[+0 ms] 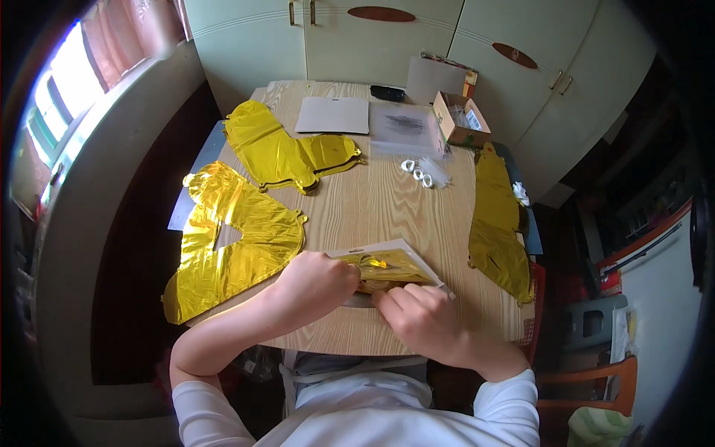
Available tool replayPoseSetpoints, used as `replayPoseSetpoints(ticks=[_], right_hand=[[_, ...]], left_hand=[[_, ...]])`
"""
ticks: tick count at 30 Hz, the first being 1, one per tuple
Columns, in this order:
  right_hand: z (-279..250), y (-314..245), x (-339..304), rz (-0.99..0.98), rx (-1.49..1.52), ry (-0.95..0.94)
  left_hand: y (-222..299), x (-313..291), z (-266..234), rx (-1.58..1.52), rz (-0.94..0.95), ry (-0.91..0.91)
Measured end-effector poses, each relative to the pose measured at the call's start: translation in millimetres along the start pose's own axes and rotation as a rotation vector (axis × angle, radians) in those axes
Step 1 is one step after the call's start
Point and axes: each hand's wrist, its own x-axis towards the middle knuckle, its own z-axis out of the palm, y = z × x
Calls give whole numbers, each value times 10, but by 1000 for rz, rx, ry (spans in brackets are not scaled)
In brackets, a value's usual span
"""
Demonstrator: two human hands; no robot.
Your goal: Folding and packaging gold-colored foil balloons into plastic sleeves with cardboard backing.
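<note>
Near the table's front edge, both hands grip a flat packet with pale edges and shiny gold foil showing in it. My left hand is closed in a fist at its left side, fingers curled under and mostly hidden. My right hand pinches the near right edge between thumb and fingers. Flat gold foil balloons lie around: one beside my left forearm, another beyond it, and a third along the right edge of the table.
At the back of the wooden table are a white card sheet, a black case, clear plastic bags and an open cardboard box. Several white ribbon rolls sit mid-table. A wooden chair stands at right.
</note>
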Motion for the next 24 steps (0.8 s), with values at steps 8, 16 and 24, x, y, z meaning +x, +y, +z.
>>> replayPoseSetpoints(ticks=[8, 16, 24], right_hand=[[117, -143, -136, 21, 327, -30], [297, -91, -155, 112, 259, -326], [245, 43, 119, 252, 548, -745]], left_hand=[[39, -21, 53, -25, 15, 34], [138, -62, 122, 15, -14, -63], [311, -150, 355, 174, -22, 49]])
